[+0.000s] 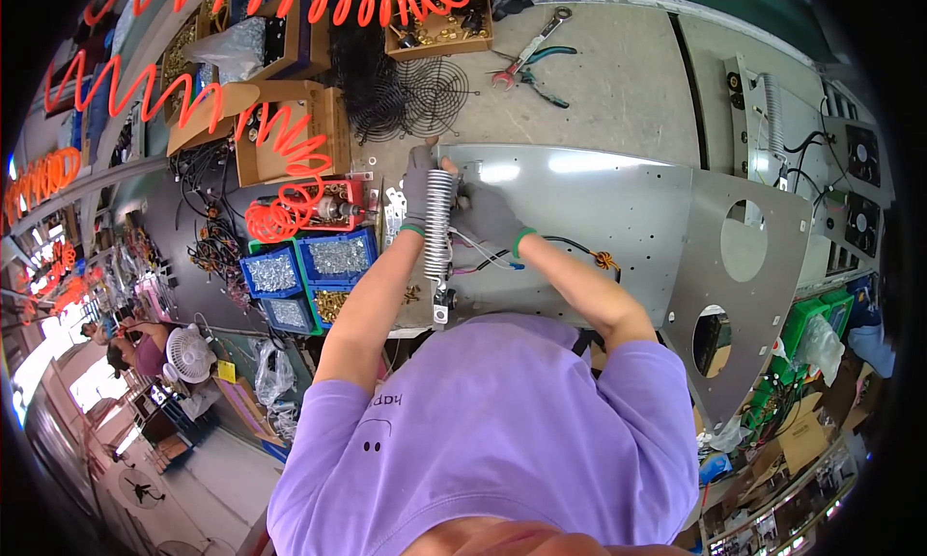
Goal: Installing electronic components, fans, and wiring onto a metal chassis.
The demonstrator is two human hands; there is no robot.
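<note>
A silver coiled metal part (pixel 438 230) lies near-to-far along the left edge of a large bent sheet-metal panel (pixel 608 208). A small bracket with a hole (pixel 441 313) sits at its near end. My left hand (pixel 416 191), in a grey glove, is closed around the coil's far end, its fingertips partly hidden. Just right of the coil, my right hand (pixel 489 214), also gloved, has its fingers curled toward the far end; what they grip is hidden. White and purple wires (pixel 483 251) run beneath the right hand, and a black cable (pixel 570 243) crosses the panel.
Wire-mesh fan guards (pixel 425 97), pliers and a wrench (pixel 531 59) lie beyond the panel. Blue bins of small hardware (pixel 336 255) and a red tray with a power tool (pixel 333 207) stand left. Orange coiled hoses (pixel 290 141) hang overhead. The panel's end plate (pixel 734 295) rises at right.
</note>
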